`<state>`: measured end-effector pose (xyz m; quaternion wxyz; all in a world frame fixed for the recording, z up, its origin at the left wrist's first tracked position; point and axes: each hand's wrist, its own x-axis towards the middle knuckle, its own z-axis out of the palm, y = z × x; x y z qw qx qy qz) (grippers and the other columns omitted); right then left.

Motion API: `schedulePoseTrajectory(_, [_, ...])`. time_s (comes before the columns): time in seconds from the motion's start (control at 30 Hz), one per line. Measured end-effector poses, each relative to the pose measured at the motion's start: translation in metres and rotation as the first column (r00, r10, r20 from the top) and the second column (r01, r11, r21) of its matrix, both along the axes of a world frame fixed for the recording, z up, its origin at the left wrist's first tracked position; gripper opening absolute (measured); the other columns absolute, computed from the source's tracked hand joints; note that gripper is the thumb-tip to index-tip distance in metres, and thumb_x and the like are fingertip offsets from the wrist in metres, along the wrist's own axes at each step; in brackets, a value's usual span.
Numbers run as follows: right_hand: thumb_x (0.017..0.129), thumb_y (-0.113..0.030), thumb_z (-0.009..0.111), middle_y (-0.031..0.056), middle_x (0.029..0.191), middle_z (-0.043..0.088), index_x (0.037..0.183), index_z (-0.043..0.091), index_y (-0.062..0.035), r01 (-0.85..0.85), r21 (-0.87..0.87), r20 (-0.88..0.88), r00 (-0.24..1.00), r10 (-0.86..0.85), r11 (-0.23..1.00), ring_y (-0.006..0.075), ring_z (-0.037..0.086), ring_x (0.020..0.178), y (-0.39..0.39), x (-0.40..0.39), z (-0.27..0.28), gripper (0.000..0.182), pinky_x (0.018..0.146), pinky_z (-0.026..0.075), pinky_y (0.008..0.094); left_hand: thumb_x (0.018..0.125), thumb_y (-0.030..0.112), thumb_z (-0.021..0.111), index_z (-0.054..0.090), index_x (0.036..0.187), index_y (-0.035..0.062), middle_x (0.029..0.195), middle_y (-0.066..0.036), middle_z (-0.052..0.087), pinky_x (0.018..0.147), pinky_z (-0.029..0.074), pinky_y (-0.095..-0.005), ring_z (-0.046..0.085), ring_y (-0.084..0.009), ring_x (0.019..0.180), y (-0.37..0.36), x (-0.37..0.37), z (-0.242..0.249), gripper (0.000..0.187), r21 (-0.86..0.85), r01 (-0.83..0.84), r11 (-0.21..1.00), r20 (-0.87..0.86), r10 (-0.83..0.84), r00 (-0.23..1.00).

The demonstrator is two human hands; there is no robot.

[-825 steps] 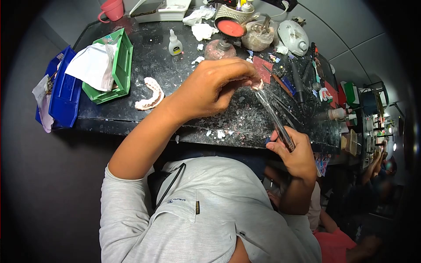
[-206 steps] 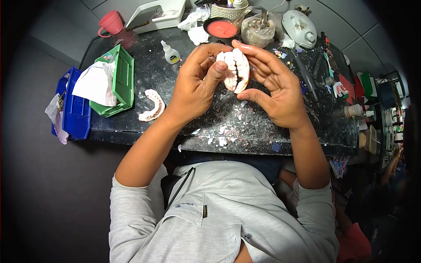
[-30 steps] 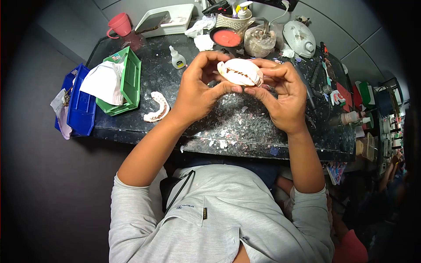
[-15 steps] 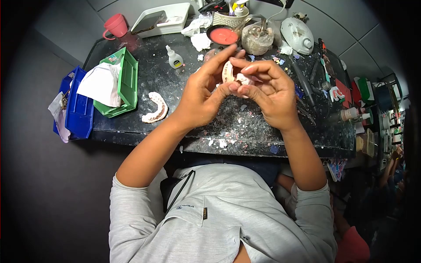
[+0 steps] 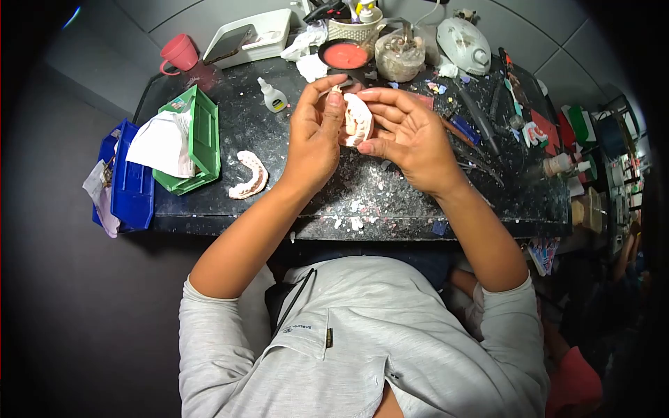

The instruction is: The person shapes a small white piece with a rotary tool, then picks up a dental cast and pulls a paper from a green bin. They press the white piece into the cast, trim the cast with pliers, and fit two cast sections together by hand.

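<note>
A pale plaster dental cast is held up over the front middle of the table, between both hands. My left hand grips its left side, with the thumb raised along the edge. On the other side my right hand closes round the cast, thumb at its lower end and fingers at the top. Part of the cast is hidden by the left fingers. A second horseshoe-shaped dental cast lies on the dark tabletop, left of my left forearm.
A green bin with white paper and a blue bin stand at the left. Behind are a white dropper bottle, a pink mug and a dish of red material. Plaster crumbs litter the front; tools lie right.
The cast has been turned between my hands, so its broad curved side now shows instead of the edge with writing. My left thumb has moved up, and the view has shifted slightly.
</note>
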<state>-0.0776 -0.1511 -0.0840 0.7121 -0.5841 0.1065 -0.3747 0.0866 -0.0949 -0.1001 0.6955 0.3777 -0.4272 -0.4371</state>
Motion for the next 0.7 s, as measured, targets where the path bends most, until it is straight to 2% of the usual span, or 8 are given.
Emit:
schedulePoseTrajectory(0.2, [0.080,-0.003,0.088,0.0114,0.122,0.069,0.132,0.059,0.0010,0.133,-0.242,-0.065,0.986,-0.153,0.961,0.0162,0.066,0.115,-0.004,0.002,-0.010,0.059,0.101,0.055,0.0323,0.108,0.033,0.059,0.046,0.145,0.0012,0.124,-0.010,0.059,0.088,0.054,-0.0279,0.062,-0.0139,0.106,0.001,0.003,0.001,0.050,0.086,0.077,0.993,0.014,-0.078,0.997])
schedulePoseTrajectory(0.3, [0.084,0.002,0.081,0.0153,0.133,0.064,0.137,0.055,0.0046,0.085,-0.247,-0.110,0.987,-0.115,0.965,0.0213,0.062,0.125,-0.005,-0.003,-0.002,0.058,0.108,0.053,0.0348,0.107,0.034,0.059,0.045,0.144,-0.0026,0.128,-0.012,0.060,0.099,0.051,-0.0345,0.063,-0.0198,0.116,0.005,0.006,0.009,0.054,0.060,0.165,0.985,-0.073,-0.160,0.984])
schedulePoseTrajectory(0.37, [0.088,-0.009,0.084,0.0134,0.120,0.068,0.132,0.058,0.0025,0.025,-0.274,0.015,1.000,-0.022,0.961,0.0186,0.067,0.111,-0.018,0.000,-0.004,0.052,0.100,0.056,0.0332,0.107,0.030,0.057,0.043,0.146,-0.0016,0.133,-0.014,0.061,0.102,0.051,-0.0375,0.063,-0.0216,0.120,-0.003,0.018,-0.001,0.052,-0.023,0.267,0.963,-0.130,-0.268,0.955])
schedulePoseTrajectory(0.43, [0.088,-0.008,0.084,0.0156,0.118,0.068,0.131,0.058,0.0053,0.100,-0.372,-0.055,0.990,-0.130,0.923,0.0193,0.067,0.110,0.000,-0.014,0.021,0.052,0.100,0.057,0.0332,0.105,0.040,0.050,0.039,0.149,-0.0069,0.139,-0.022,0.057,0.107,0.050,-0.0412,0.061,-0.0298,0.126,0.003,-0.039,0.072,0.065,0.462,-0.126,0.878,-0.072,0.178,0.981])
schedulePoseTrajectory(0.47, [0.089,-0.009,0.084,0.0163,0.118,0.068,0.131,0.057,0.0067,0.133,-0.390,-0.004,0.989,-0.147,0.911,0.0200,0.067,0.109,0.000,-0.018,0.020,0.052,0.100,0.057,0.0333,0.099,0.039,0.058,0.037,0.150,-0.0075,0.139,-0.021,0.058,0.108,0.050,-0.0405,0.062,-0.0287,0.127,0.007,0.002,0.011,0.072,-0.066,0.214,0.975,0.083,-0.209,0.975])
schedulePoseTrajectory(0.53, [0.089,-0.009,0.083,0.0170,0.117,0.068,0.131,0.056,0.0080,0.170,-0.395,0.044,0.985,-0.166,0.903,0.0207,0.067,0.109,-0.006,-0.029,0.029,0.053,0.100,0.057,0.0334,0.101,0.035,0.057,0.040,0.151,-0.0041,0.141,-0.017,0.058,0.109,0.048,-0.0462,0.061,-0.0292,0.128,0.008,0.017,0.002,0.066,-0.065,0.294,0.954,0.031,-0.293,0.956])
schedulePoseTrajectory(0.6, [0.090,-0.009,0.082,0.0191,0.118,0.067,0.133,0.053,0.0111,-0.177,-0.006,-0.039,0.984,0.177,0.984,0.0221,0.066,0.112,-0.016,-0.044,0.048,0.056,0.101,0.056,0.0337,0.108,0.032,0.049,0.044,0.149,-0.0024,0.143,-0.016,0.058,0.111,0.046,-0.0515,0.059,-0.0296,0.131,0.006,0.024,-0.004,0.053,-0.069,0.394,0.917,-0.014,-0.395,0.918])
schedulePoseTrajectory(0.7, [0.091,-0.009,0.082,0.0197,0.119,0.066,0.134,0.052,0.0118,-0.073,-0.067,-0.074,0.995,0.068,0.995,0.0222,0.065,0.113,-0.010,-0.052,0.051,0.057,0.101,0.056,0.0337,0.107,0.023,0.058,0.039,0.148,-0.0015,0.136,-0.015,0.061,0.106,0.048,-0.0394,0.062,-0.0229,0.123,0.006,0.006,-0.002,0.052,-0.076,0.360,0.930,0.043,-0.358,0.933])
